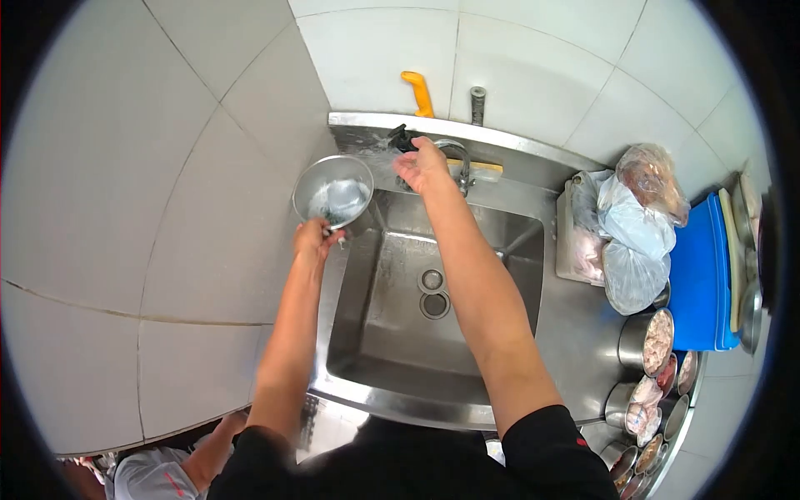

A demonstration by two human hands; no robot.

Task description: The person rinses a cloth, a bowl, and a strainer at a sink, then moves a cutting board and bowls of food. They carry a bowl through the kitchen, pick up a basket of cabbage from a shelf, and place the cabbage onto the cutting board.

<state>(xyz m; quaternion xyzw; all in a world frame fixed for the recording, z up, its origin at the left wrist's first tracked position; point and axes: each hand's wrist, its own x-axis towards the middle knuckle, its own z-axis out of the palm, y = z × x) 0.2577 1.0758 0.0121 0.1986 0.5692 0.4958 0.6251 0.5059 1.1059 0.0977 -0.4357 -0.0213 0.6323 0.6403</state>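
My left hand (313, 238) grips the near rim of a round steel bowl (333, 193) with water in it, held over the left edge of the steel sink (400, 333). My right hand (422, 164) reaches out over the back of the sink, palm up and fingers apart, next to the curved tap (457, 158) and a small black object (402, 138) on the back ledge. It holds nothing that I can see.
An orange handle (418, 93) and a metal pipe stub (477, 104) stick out of the tiled wall. Plastic bags of food (633, 225) lie on the counter right of the sink, beside a blue bin (700, 283) and several steel pots of food (650, 342). Another person (167, 471) is at the lower left.
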